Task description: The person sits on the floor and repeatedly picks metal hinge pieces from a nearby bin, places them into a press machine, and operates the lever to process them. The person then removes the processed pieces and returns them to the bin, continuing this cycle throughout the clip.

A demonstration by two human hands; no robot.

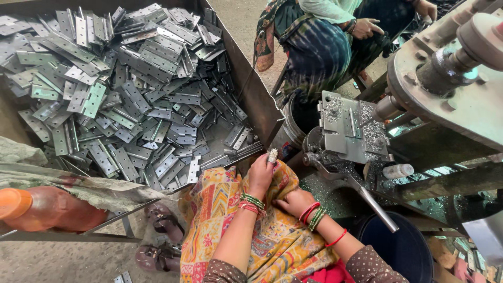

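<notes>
My left hand (261,175) is raised off my lap, close to the near corner of a big metal tray (251,89). Its fingers are curled with nothing seen in them, and one finger is wrapped in pale tape. My right hand (294,202) lies on the patterned yellow cloth (272,241) over my lap, its fingers tucked under my left wrist. Both wrists carry green and red bangles. The tray is heaped with several grey metal hinges (131,94). Just right of my hands stands a metal jig plate (348,131), strewn with shiny metal chips.
A heavy machine (456,89) fills the right side, and a steel lever (377,207) slopes down over a dark blue bucket (403,251). Another person (319,47) sits beyond the tray. An orange bottle (36,209) lies at the left, with sandals (162,222) on the floor.
</notes>
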